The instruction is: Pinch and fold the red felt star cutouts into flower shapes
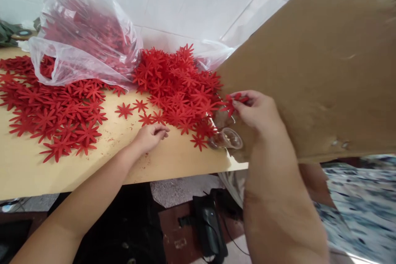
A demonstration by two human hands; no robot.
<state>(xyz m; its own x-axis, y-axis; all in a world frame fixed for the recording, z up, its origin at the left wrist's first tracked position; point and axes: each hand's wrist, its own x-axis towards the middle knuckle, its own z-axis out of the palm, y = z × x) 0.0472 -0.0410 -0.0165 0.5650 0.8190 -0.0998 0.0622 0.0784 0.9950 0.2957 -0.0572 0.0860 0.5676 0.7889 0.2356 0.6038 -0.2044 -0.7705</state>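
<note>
My right hand (258, 107) pinches a red flower cutout (229, 105) between thumb and fingers. It is above the right edge of a heap of the same red flower cutouts (176, 82). Below it a clear plastic cup (230, 138) lies on its side. My left hand (152, 137) rests over the table in front of the heap, its fingers closed together. Whether anything small is between them I cannot make out. A few loose cutouts (124, 110) lie just beyond the left hand, flat on the table.
A clear plastic bag (86, 29) full of red cutouts stands at the back left, with another pile (52, 111) before it. A large brown cardboard sheet (324, 66) rises on the right. A person's patterned clothing (365, 206) shows below it. The table's front edge (185, 176) runs across.
</note>
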